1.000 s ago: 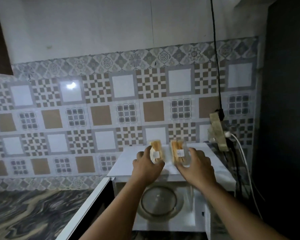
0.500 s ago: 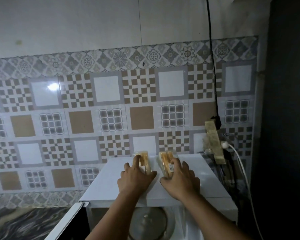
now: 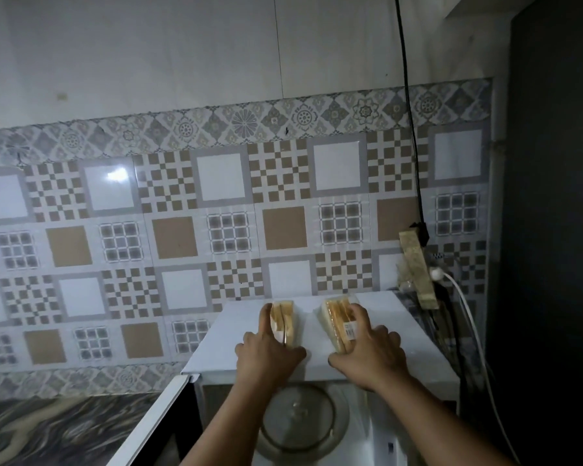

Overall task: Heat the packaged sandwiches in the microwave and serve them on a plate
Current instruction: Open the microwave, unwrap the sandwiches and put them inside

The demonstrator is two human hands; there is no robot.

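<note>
Both hands curl round one packaged sandwich each: left hand (image 3: 266,351) on the left sandwich (image 3: 283,319), right hand (image 3: 367,354) on the right sandwich (image 3: 339,322). Long axes point away from the person. The microwave (image 3: 377,364) cavity lies open directly below.

Dim, cool indoor light; we see one glare spot on a glossy wall tile (image 3: 117,174). The right side falls into deep shadow. We note wide-angle bowing at the edges and soft blur on the table (image 3: 48,428).
</note>
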